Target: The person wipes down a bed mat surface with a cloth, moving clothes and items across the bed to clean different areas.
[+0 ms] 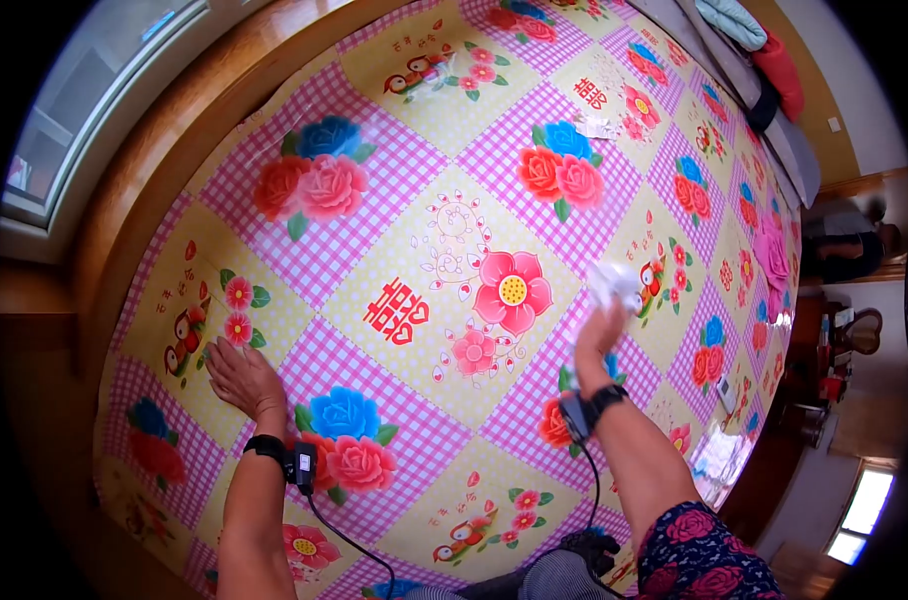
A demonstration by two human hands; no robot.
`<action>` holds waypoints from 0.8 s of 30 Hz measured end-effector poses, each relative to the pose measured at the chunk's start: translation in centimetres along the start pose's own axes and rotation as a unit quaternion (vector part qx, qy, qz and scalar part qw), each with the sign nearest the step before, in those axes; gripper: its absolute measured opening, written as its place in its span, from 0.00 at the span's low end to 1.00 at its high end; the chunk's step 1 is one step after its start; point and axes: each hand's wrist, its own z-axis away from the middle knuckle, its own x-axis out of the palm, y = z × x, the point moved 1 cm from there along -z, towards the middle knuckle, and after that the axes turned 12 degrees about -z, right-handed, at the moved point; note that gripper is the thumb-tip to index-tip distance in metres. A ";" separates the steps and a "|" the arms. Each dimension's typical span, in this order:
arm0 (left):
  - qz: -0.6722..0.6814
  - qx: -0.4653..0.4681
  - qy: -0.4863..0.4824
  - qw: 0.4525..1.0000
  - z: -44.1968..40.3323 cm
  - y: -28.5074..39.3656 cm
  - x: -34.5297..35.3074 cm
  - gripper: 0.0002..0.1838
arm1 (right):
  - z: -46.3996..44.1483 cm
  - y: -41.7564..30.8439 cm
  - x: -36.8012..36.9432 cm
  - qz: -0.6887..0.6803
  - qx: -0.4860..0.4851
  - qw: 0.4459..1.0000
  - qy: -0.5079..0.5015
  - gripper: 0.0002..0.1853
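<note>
A glossy sheet printed with flowers, birds and pink checks covers the broad surface in front of me. My left hand lies flat on it at the left, fingers stretched out and holding nothing. Farther right, my right hand is closed around a crumpled white cloth, which rests against the sheet. The cloth is slightly blurred, and the fingertips under it are hidden. Each wrist wears a black strap with a small box and a cable.
A wooden ledge and window border the left side. Folded bedding and a red pillow lie at the upper right. A pink cloth and small white device rest toward the right edge.
</note>
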 end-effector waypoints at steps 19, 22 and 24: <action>-0.047 0.021 0.049 0.998 -0.2 -0.1 -0.2 0.26 | 3.7 -3.3 -5.0 0.002 -0.226 0.964 -0.137 0.17; -0.019 0.020 0.045 0.999 -0.1 -0.5 0.7 0.26 | 0.0 5.1 -8.1 0.129 -0.009 0.983 -0.132 0.19; -0.019 0.024 0.048 0.998 -0.2 -0.3 0.5 0.26 | 0.5 8.7 -9.3 0.226 -0.006 0.974 0.012 0.19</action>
